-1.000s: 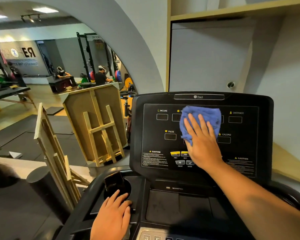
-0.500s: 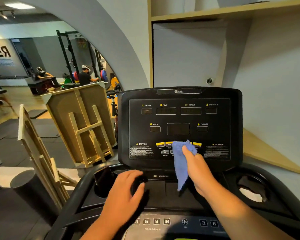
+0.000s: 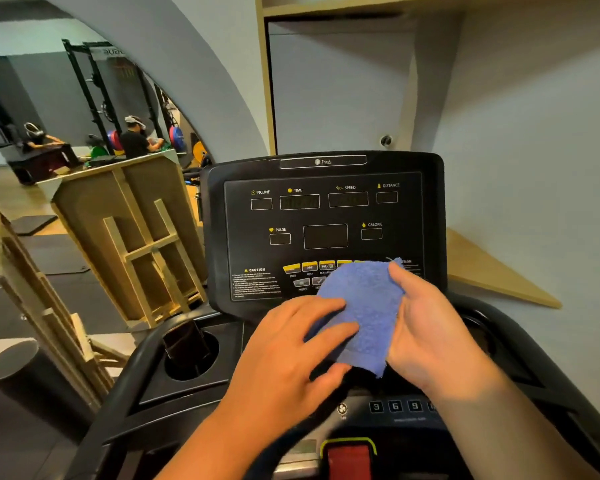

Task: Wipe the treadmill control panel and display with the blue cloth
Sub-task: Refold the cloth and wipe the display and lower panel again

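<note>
The blue cloth [image 3: 364, 313] is held up between both hands in front of the lower edge of the black treadmill display [image 3: 326, 216], off the panel surface. My left hand [image 3: 291, 358] grips its left side, fingers over the front and thumb below. My right hand [image 3: 426, 334] holds its right edge, thumb along the top corner. The cloth hides some of the yellow buttons [image 3: 309, 266] and the right caution text. Below my hands lies the lower control panel [image 3: 395, 407] with number keys.
A cup holder [image 3: 191, 355] with a dark object in it sits at the console's left. A red safety key [image 3: 349, 459] is at the bottom. Wooden easels [image 3: 142, 244] stand to the left, a wall close on the right. People work in the gym behind.
My right hand brought the cloth down off the display. My left hand left the console tray and took hold of the cloth's left side.
</note>
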A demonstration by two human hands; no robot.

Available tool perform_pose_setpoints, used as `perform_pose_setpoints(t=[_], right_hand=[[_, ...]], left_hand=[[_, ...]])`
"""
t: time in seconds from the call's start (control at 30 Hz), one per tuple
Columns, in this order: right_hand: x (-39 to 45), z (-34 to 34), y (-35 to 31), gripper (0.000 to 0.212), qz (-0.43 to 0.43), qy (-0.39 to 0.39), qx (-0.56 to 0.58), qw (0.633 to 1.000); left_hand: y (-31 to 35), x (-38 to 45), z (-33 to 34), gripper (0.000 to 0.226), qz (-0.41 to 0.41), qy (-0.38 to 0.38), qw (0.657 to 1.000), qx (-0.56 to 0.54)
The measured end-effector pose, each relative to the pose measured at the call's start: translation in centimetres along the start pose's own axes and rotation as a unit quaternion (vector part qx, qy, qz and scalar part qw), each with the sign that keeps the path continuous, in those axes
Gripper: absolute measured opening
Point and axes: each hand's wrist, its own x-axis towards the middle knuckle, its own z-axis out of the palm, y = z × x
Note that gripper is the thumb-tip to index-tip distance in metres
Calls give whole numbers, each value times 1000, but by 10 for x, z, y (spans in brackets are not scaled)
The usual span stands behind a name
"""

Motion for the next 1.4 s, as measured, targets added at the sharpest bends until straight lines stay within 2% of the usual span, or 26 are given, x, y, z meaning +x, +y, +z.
perform_pose_setpoints(t=[0.1, 0.2, 0.3, 0.43, 0.5, 0.6, 0.67, 0.73, 0.8, 0.83, 0.87, 0.9, 0.93, 0.97, 1.0, 1.03, 1.1, 1.17, 1.27, 1.33, 1.4], right_hand=[[-5, -2, -4, 61, -35, 7, 29, 999], [-10, -9, -7, 62, -33, 10, -16, 999], [-16, -19, -8, 59, -23, -15, -82, 996], [-21, -22, -8, 50, -70, -30, -175, 982], [-24, -20, -12, 52, -107, -52, -235, 965], [-31, -18, -23, 68, -122, -103, -309, 938], [-35, -11, -30, 54, -133, -117, -366, 914], [-37, 1, -33, 30, -147, -107, -410, 894], [-32, 11, -34, 23, -154, -94, -383, 906], [-28, 13, -34, 25, -152, -82, -346, 922], [-23, 14, -33, 28, -152, -61, -314, 935], [-18, 12, -32, 29, -148, -33, -294, 944], [-13, 9, -32, 30, -139, -9, -280, 950], [-8, 3, -31, 29, -127, 8, -268, 955], [-5, -2, -32, 27, -116, 19, -260, 958], [-3, -8, -33, 25, -112, 25, -259, 959], [1, -19, -35, 20, -108, 27, -266, 958], [2, -25, -39, 17, -91, 27, -290, 952], [2, -33, -46, 19, -95, 28, -362, 927], [3, -37, -51, 29, -130, 64, -390, 909], [3, -38, -54, 47, -186, 102, -416, 884]], left_hand=[[6, 3, -3, 29, 25, 5, 1000, -8], [14, 9, -10, 27, 8, -11, 998, -54], [23, 22, -24, 24, -71, -14, 988, -133], [21, 63, -48, 20, -155, -5, 972, -174], [15, 89, -59, 20, -168, -40, 972, -160], [9, 125, -75, 25, -175, -124, 962, -166], [6, 144, -81, 28, -189, -184, 934, -240], [-2, 157, -77, 29, -230, -195, 895, -330], [-18, 153, -60, 32, -310, -159, 836, -424], [-27, 146, -49, 40, -377, -149, 770, -492], [-34, 136, -37, 53, -442, -168, 670, -572], [-40, 123, -23, 73, -470, -207, 562, -649], [-47, 106, -10, 91, -463, -243, 484, -702], [-47, 90, -3, 102, -448, -268, 443, -729], [-46, 77, 2, 102, -445, -280, 432, -733], [-44, 69, 6, 92, -452, -263, 441, -730], [-38, 63, 11, 61, -472, -165, 476, -724], [-35, 62, 17, 56, -466, -89, 541, -694], [-29, 67, 11, 35, -444, -68, 672, -588], [-28, 70, 3, 25, -426, -51, 723, -541], [-27, 73, -6, 28, -390, -61, 777, -490]])
